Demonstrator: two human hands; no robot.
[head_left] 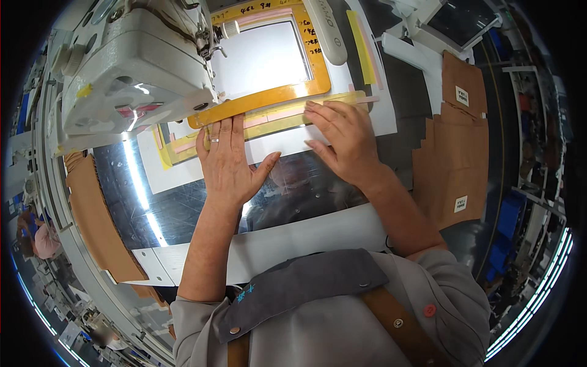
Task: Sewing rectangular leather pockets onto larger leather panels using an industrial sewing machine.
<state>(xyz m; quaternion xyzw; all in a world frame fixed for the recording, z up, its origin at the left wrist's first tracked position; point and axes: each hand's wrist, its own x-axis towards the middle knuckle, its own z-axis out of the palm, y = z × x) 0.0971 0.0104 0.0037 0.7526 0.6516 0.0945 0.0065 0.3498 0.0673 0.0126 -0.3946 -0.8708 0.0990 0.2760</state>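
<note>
My left hand (227,165) lies flat, fingers stretched forward to the near edge of an orange rectangular frame (269,104) and thumb spread aside. A ring is on one finger. The frame has handwriting and surrounds a white panel. Under it lies a white sheet (174,178) with yellow and pink strips (278,120) along its near side. My right hand (350,139) rests its fingertips by the right part of these strips, thumb apart, with nothing visible in its grasp. At upper left, a white sewing machine head (143,67) hangs over the frame's left side.
A white rounded machine part (326,30) reaches over the frame's right side. Brown flat pieces with white labels (452,162) lie at right, and a brown piece (101,214) lies at left. The dark shiny metal work surface (183,211) ends at a pale front edge.
</note>
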